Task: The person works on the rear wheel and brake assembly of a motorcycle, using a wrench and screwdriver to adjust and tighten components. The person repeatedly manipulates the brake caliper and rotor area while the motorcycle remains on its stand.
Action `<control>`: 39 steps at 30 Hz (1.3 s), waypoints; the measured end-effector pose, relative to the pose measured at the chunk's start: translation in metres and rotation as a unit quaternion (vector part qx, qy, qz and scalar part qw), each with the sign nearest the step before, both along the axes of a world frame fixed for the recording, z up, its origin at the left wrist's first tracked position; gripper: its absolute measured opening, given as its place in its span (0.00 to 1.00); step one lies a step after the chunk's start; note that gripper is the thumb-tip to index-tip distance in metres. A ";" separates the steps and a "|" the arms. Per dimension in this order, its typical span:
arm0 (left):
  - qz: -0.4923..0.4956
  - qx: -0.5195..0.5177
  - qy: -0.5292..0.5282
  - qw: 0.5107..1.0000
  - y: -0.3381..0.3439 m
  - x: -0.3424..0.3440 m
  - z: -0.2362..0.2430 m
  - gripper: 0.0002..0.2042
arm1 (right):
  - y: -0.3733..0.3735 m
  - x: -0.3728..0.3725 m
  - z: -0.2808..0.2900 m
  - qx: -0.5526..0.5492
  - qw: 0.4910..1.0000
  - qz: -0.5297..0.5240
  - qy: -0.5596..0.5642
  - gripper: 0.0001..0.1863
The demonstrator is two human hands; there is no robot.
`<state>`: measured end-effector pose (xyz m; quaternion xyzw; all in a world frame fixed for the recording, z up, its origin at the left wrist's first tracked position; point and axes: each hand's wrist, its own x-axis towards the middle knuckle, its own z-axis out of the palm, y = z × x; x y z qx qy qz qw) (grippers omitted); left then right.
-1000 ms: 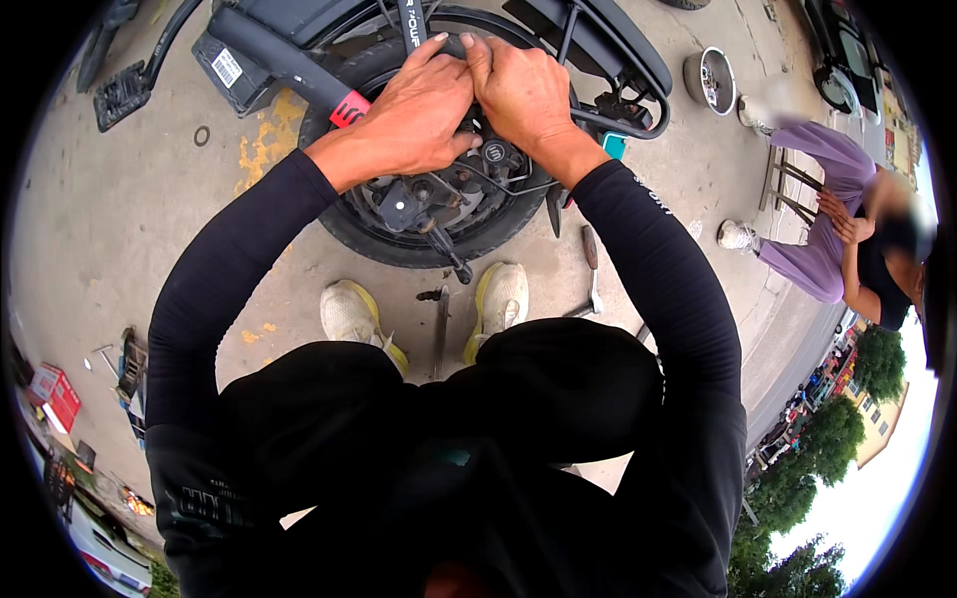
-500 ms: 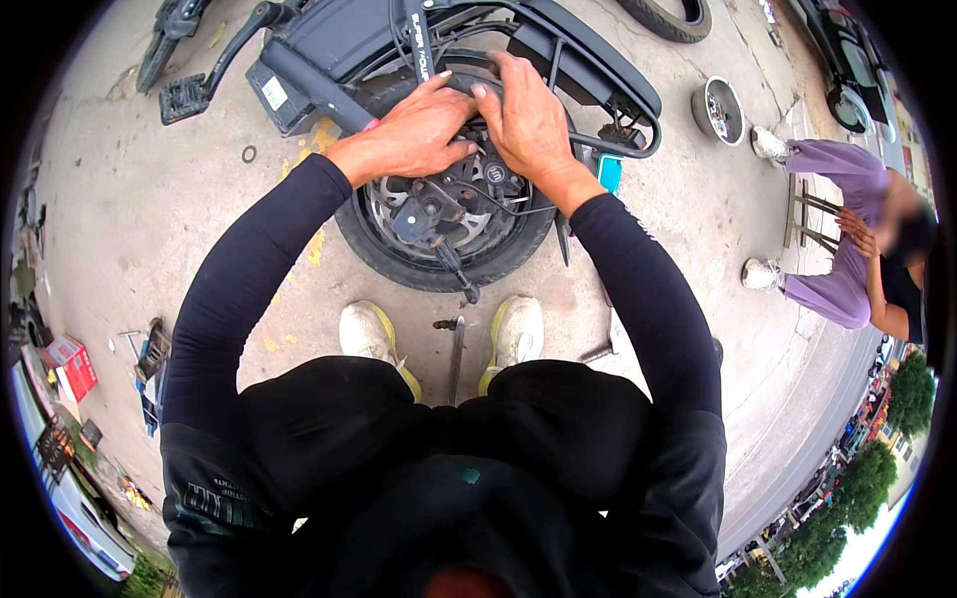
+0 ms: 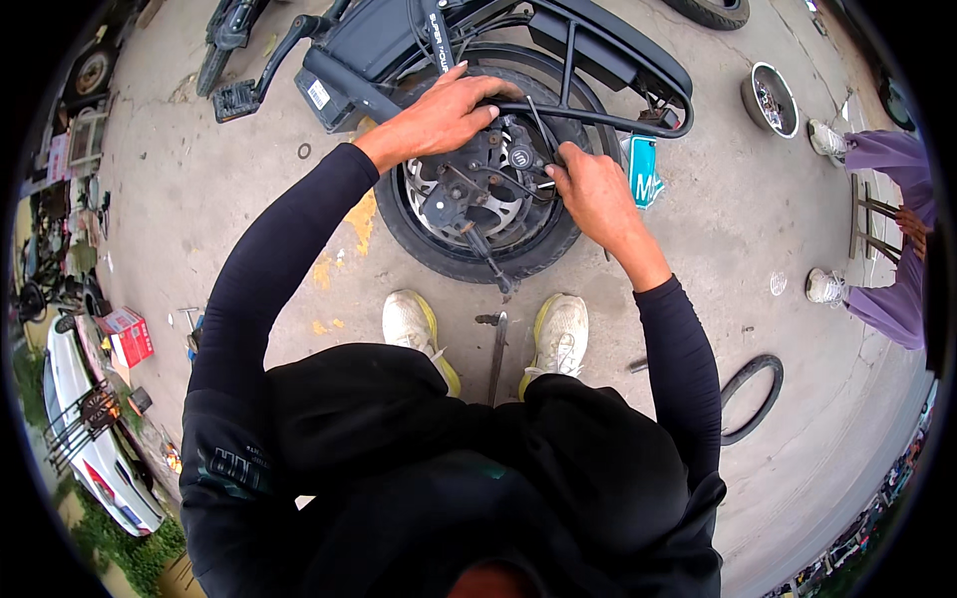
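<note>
A black tyre sits around a bike wheel with a brake disc, lying below the frame of a black electric bike. My left hand reaches over the wheel's far side, fingers curled on the tyre and thumb toward the rim. At the wheel's right side, my right hand is closed, thumb and forefinger together around a thin dark rod that slants up over the rim. A small silver tip shows by those fingers; whether it belongs to the rod I cannot tell.
A metal bowl of small parts stands at the far right, near a seated person in purple trousers. A black rubber ring lies right of my arm. Between my shoes is a long metal tool. A red box stands left.
My right hand has moved from the top of the tyre down to the wheel's right side, where a thin rod now shows. My left hand stays on the tyre. The view has shifted.
</note>
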<state>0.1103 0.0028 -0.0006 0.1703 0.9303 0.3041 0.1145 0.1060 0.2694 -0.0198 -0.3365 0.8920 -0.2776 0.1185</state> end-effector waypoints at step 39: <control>0.080 0.039 -0.063 0.994 0.011 -0.032 0.004 0.17 | -0.035 0.002 -0.023 -0.208 0.938 -0.244 -0.133 0.15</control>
